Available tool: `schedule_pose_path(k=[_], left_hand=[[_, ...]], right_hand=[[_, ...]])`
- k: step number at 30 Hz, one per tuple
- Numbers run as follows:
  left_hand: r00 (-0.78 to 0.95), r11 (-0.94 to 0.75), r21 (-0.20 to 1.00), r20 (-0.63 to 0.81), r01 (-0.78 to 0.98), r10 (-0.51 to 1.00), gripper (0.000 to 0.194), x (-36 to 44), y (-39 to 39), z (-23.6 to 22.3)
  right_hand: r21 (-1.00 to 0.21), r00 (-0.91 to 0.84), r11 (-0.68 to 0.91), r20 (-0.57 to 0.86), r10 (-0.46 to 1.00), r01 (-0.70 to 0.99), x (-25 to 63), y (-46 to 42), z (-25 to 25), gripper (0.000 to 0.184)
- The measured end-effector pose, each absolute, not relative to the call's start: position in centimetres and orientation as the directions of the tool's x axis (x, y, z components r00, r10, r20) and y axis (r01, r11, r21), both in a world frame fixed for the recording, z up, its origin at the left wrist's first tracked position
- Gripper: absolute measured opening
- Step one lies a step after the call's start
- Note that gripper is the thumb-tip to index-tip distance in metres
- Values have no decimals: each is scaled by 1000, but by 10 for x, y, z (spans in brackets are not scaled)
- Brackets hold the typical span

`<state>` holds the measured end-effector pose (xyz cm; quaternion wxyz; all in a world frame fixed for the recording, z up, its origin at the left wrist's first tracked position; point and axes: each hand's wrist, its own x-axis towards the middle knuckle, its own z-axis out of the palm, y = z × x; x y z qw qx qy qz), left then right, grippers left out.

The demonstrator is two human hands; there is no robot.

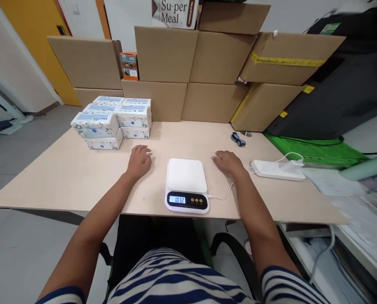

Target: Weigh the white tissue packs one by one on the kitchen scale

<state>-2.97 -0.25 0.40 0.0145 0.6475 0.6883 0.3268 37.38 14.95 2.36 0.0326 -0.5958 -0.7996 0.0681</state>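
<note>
My left hand (139, 162) rests on the table left of the scale, fingers loosely bent and apart, with nothing in it. To the scale's right lies my right hand (228, 162), also on the tabletop, its fingers loosely spread and holding nothing I can see. Between the two stands a white digital kitchen scale (187, 175) with a bare platform. Its lit display shows digits like 1032. A thin white cable (222, 197) runs from the scale's right side towards my right forearm. Neither hand touches the scale.
Stacked tissue packs (95, 122) stand at the back left. Cardboard boxes (166, 55) form a wall along the rear edge, with a small orange box (129, 66) among them. A small dark blue object (238, 139) and a white power strip (277, 169) lie right.
</note>
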Motion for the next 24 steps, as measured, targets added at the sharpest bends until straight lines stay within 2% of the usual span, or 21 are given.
schedule_pose_path(k=[3,6,8,10,11,13,15,17,19,22,24], left_hand=[[-200,-17,490,387,872,900,42,-23,-8,2],[-172,-28,454,393,890,903,48,-20,-9,8],[-35,-102,370,344,923,938,46,-29,-1,31],[128,-182,239,225,954,966,44,-49,21,73],[146,-178,153,201,972,969,46,-62,36,98],[84,-83,-13,240,996,967,61,-88,71,150],[-9,29,-86,231,996,973,72,-110,104,190],[-120,125,-40,112,991,986,86,-123,127,210],[-206,206,13,4,979,979,111,-126,138,212],[-217,218,13,-71,976,974,142,-126,142,202],[-190,191,1,-102,982,976,153,-127,140,196]], right_hand=[[-141,-285,273,-78,955,952,368,148,25,58],[-150,-282,266,-101,954,952,365,146,27,59],[-156,-282,264,-107,953,952,363,144,27,58],[-164,-290,270,-113,950,949,361,143,26,57],[-168,-298,278,-115,948,946,361,143,25,57],[-178,-314,292,-115,942,940,361,143,23,59],[-192,-324,300,-110,940,934,362,144,21,61],[-212,-330,303,-105,938,929,364,145,20,62],[-239,-336,306,-98,937,921,366,147,19,61],[-272,-342,310,-80,936,911,367,151,18,61],[-280,-344,311,-77,936,908,368,154,16,63]])
